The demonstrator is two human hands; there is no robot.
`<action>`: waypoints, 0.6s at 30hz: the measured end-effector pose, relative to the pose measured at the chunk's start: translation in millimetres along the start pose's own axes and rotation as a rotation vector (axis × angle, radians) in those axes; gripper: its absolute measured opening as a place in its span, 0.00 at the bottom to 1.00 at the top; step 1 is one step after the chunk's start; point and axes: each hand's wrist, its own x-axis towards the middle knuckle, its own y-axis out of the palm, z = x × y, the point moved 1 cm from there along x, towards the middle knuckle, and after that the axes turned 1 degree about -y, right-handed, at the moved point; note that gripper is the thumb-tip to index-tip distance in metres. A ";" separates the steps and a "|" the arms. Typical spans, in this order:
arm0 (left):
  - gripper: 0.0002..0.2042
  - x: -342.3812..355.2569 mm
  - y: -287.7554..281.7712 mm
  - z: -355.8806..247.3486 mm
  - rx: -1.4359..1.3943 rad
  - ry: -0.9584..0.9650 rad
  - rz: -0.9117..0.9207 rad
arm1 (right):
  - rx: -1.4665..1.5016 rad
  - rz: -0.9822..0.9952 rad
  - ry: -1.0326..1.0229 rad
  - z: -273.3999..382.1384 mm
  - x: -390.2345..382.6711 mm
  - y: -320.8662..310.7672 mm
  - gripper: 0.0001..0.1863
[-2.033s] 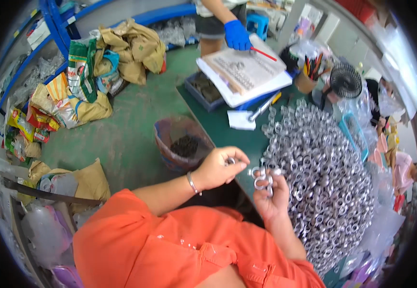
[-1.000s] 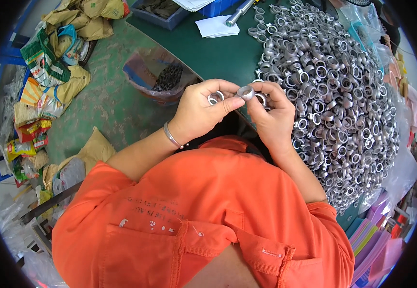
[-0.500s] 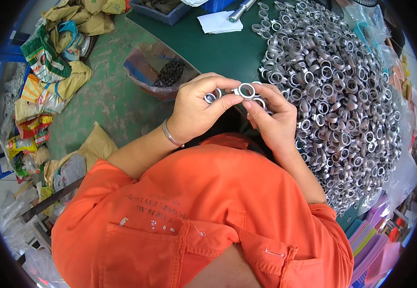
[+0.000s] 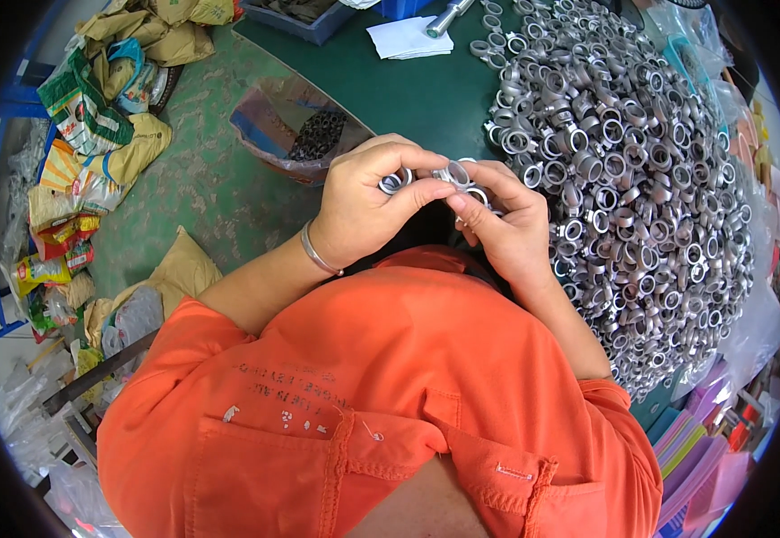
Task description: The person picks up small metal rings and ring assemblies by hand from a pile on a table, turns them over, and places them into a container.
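Between the fingertips of both hands sits a small silver metal ring (image 4: 455, 176) with a little lug on its side. My left hand (image 4: 365, 195), wearing a bangle, is closed, pinching the ring by its lug side. Another metal ring (image 4: 393, 183) is tucked in the curl of that hand's fingers. My right hand (image 4: 506, 213) is closed too, its thumb and index finger on the ring's other edge. At least one more metal ring (image 4: 478, 195) shows inside the right hand, partly covered by the fingers.
A large heap of metal rings (image 4: 632, 188) covers the right of the green table (image 4: 336, 56). A lined bin (image 4: 269, 152) with dark parts stands left of the table edge. White paper (image 4: 399, 41), a metal tool (image 4: 448, 18) and a blue tray (image 4: 313, 27) lie at the far side.
The ring between my fingertips has turned, from its opening facing up to a more tilted view. Both hands have shifted slightly left.
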 end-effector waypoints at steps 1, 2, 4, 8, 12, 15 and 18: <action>0.06 0.1 0.7 0.1 0.000 0.028 -0.042 | 0.002 0.002 0.011 -0.6 -0.2 0.1 0.13; 0.06 0.1 1.0 0.6 0.000 0.028 -0.041 | 0.003 0.001 0.011 -0.5 -0.4 0.0 0.13; 0.07 0.0 1.3 1.4 -0.002 0.042 -0.045 | -0.003 0.002 0.024 -0.1 -0.9 -0.2 0.13; 0.07 -0.4 -0.1 1.3 0.000 0.046 -0.036 | 0.001 -0.003 0.028 -0.4 -1.8 -0.7 0.13; 0.08 -2.2 -4.5 1.2 0.021 -0.011 0.076 | 0.023 0.022 0.049 -1.4 -2.4 -1.2 0.13; 0.08 -2.3 -4.6 3.2 0.017 -0.004 0.082 | 0.034 0.049 0.060 -1.4 -1.9 -2.0 0.13; 0.07 -0.9 -1.6 1.5 -0.025 -0.028 0.043 | 0.079 0.016 0.142 -0.8 -4.1 -0.4 0.13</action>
